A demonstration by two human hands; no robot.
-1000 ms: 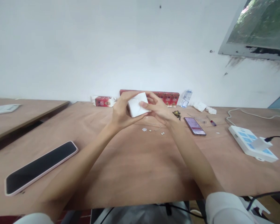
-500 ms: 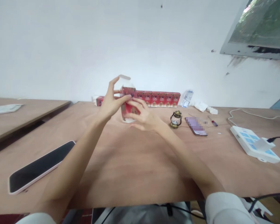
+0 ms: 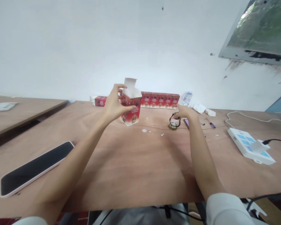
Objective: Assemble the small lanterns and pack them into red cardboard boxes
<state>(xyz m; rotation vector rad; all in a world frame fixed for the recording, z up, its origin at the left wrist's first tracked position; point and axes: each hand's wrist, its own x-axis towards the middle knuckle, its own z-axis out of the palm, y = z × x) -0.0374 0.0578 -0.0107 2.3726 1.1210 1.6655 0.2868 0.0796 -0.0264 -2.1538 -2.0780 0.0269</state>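
Observation:
My left hand (image 3: 115,103) grips a red printed cardboard box (image 3: 133,111), thumb across its front and fingers round the far side. The box is upright, slightly tilted, its white top flaps standing up and its lid raised. On the table to the right is a small bronze-coloured lantern (image 3: 174,122) with a clear body. My right hand (image 3: 184,112) has its fingers closed round the lantern's top, which they partly hide. Tiny white scraps (image 3: 144,130) lie on the table between the box and the lantern.
Several red boxes (image 3: 160,100) stand in a row by the wall; another red box (image 3: 100,101) lies left. A black-screened phone (image 3: 37,167) is at front left, a white power strip (image 3: 250,146) right. Behind the lantern are a plastic bottle (image 3: 186,98), crumpled tissue (image 3: 199,108) and a screwdriver (image 3: 210,123).
My right hand has let go of the box and moved right to the lantern's top. The box stays in my left hand, turned a little, its flaps now open to view.

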